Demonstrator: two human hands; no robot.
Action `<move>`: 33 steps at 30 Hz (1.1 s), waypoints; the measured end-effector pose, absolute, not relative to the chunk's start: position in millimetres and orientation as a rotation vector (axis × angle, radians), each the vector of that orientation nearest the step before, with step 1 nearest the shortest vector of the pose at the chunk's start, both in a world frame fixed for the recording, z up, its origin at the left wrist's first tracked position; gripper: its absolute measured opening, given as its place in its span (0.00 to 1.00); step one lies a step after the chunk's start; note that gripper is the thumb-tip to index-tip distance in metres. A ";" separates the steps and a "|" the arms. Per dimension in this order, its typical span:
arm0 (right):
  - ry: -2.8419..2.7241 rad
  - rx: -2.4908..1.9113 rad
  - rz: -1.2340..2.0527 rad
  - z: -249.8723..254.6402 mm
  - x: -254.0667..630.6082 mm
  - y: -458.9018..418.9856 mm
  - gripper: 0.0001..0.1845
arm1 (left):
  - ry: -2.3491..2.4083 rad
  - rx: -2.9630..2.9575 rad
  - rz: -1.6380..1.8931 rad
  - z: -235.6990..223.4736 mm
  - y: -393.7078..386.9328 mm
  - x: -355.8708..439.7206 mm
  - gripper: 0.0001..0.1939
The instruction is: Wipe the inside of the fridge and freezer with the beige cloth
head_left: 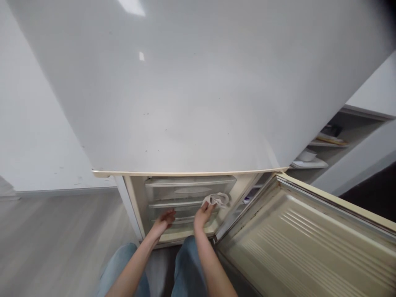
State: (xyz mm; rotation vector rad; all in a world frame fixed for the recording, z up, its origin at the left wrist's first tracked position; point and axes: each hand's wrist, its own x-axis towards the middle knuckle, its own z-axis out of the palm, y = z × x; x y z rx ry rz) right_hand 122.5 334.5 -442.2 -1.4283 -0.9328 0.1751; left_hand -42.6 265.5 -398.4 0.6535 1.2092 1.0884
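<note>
My right hand (202,215) is closed on a crumpled whitish cloth (220,199), which bunches up beyond the fingers. It is in front of the right side of the clear drawers (188,190) inside the lower compartment of a fridge. To the left, my left hand (165,221) holds nothing; its fingers are loosely bent and apart from the cloth. From this angle I cannot tell whether the left fingertips touch a drawer front. The lower fridge door (297,239) stands swung out to the right, its ribbed yellowish inner side showing.
The upper fridge door (192,90) fills the space above my hands. At the right is a shelf unit (309,164) with several items. A white wall (34,123) and grey floor (71,231) lie to the left. My knees (187,268) are close below the compartment.
</note>
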 end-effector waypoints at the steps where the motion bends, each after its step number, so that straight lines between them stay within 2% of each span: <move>1: -0.902 -1.443 0.224 -443.2 107.9 327.1 0.26 | 1.163 0.639 1.085 -400.8 267.1 -41.0 0.19; 7: -0.952 -1.360 0.686 -432.3 53.4 273.5 0.21 | 0.911 0.556 1.150 -418.3 274.8 -29.7 0.23; 10: -0.937 -1.206 0.929 -412.0 69.1 254.8 0.17 | 0.870 0.516 1.178 -423.8 279.0 -23.8 0.21; 14: -0.591 -0.954 1.275 -379.9 128.1 240.6 0.16 | 0.906 0.423 1.231 -427.9 278.5 -18.7 0.15; 23: -0.405 -1.024 1.046 -349.3 239.4 226.3 0.14 | 0.999 0.263 1.297 -426.0 228.0 -1.5 0.14; 28: -0.364 -1.002 1.090 -361.7 238.3 228.7 0.08 | 1.039 0.112 1.271 -424.1 185.5 9.7 0.10; 33: -0.477 -1.003 1.276 -392.5 211.2 250.3 0.06 | 1.038 0.021 1.224 -424.3 155.7 14.1 0.09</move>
